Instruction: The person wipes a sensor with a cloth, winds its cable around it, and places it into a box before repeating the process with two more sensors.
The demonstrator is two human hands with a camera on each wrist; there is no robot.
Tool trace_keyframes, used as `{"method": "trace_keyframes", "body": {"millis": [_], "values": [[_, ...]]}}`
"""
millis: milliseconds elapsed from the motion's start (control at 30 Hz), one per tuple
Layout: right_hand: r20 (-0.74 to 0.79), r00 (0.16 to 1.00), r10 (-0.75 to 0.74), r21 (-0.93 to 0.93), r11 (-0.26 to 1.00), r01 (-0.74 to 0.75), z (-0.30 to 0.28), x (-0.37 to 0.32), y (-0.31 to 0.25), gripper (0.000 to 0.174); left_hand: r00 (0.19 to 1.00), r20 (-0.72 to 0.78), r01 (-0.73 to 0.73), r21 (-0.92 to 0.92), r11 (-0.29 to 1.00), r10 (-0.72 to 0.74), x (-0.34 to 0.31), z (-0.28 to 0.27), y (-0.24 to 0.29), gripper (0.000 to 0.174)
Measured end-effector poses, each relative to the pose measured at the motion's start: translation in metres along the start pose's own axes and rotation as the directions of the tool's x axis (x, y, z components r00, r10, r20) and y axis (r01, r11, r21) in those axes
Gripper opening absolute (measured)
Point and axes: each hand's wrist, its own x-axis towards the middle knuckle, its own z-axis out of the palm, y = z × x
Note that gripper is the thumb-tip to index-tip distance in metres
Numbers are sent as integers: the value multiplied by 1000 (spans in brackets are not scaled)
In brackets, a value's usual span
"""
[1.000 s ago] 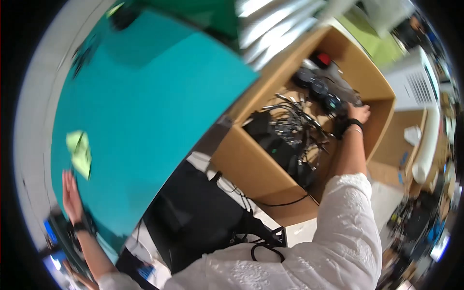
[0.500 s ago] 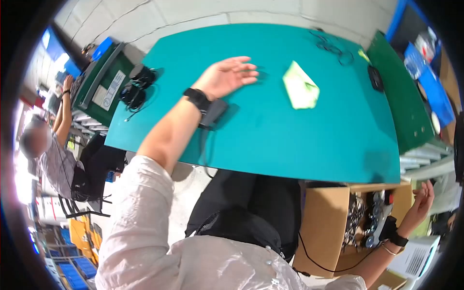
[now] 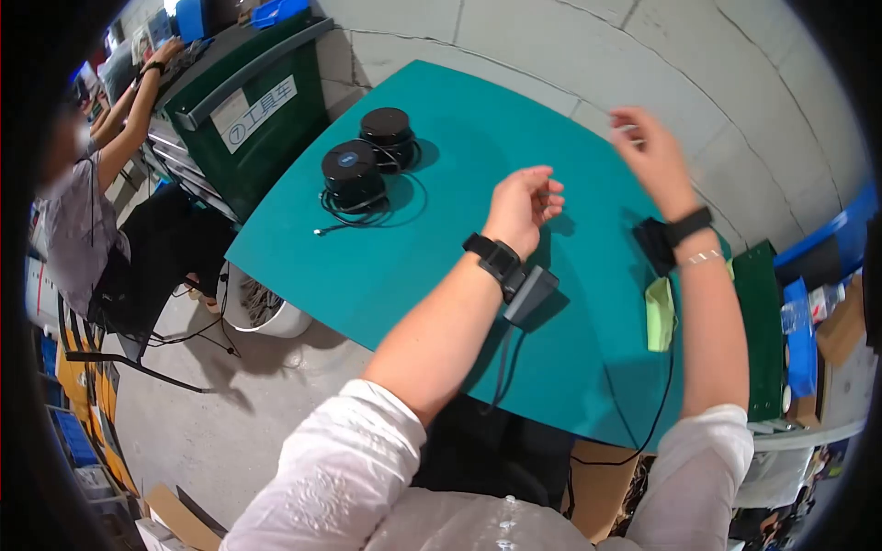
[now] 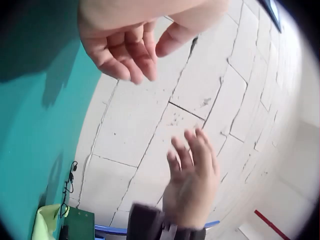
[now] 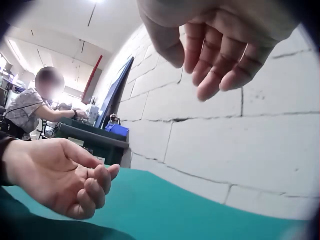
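Observation:
Over the middle of the table my left hand [image 3: 528, 211] is held with its fingers loosely bent and nothing in them. My right hand [image 3: 657, 165] is raised farther right and back, against the wall, also with relaxed fingers and nothing held. Both wrists carry black straps with small devices. On the left part of the teal table [image 3: 459, 119] stand two black round devices, one in front [image 3: 352, 174] and one behind [image 3: 388, 133], with coiled cables. A light green cloth [image 3: 659, 317] lies near my right forearm. The left wrist view shows the right hand [image 4: 192, 177] apart from the left.
Left of the table stands a dark green tool cart [image 3: 266, 119] with a white label, and a person [image 3: 78, 220] sits beyond it. A white bucket [image 3: 266, 308] is on the floor. A cardboard box [image 3: 602, 487] sits below the front edge. The block wall [image 3: 514, 46] rises behind the table.
My right hand has come out of the cardboard box and up over the table's right side. My left hand has moved from beside the cloth to mid-table. The head view has turned left.

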Motion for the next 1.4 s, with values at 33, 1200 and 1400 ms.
{"method": "trace_keyframes", "body": {"millis": [33, 1200, 1400], "values": [[89, 996, -17, 14, 1000, 16, 29, 22, 2, 36, 996, -82, 41, -80, 996, -48, 6, -9, -3, 22], [237, 970, 56, 324, 937, -133, -30, -136, 13, 76, 814, 306, 428, 259, 866, -493, -28, 43, -26, 41], [142, 983, 118, 352, 922, -162, -29, -184, 33, 83, 777, 395, 347, 380, 858, -489, -34, 53, -63, 45]]}}
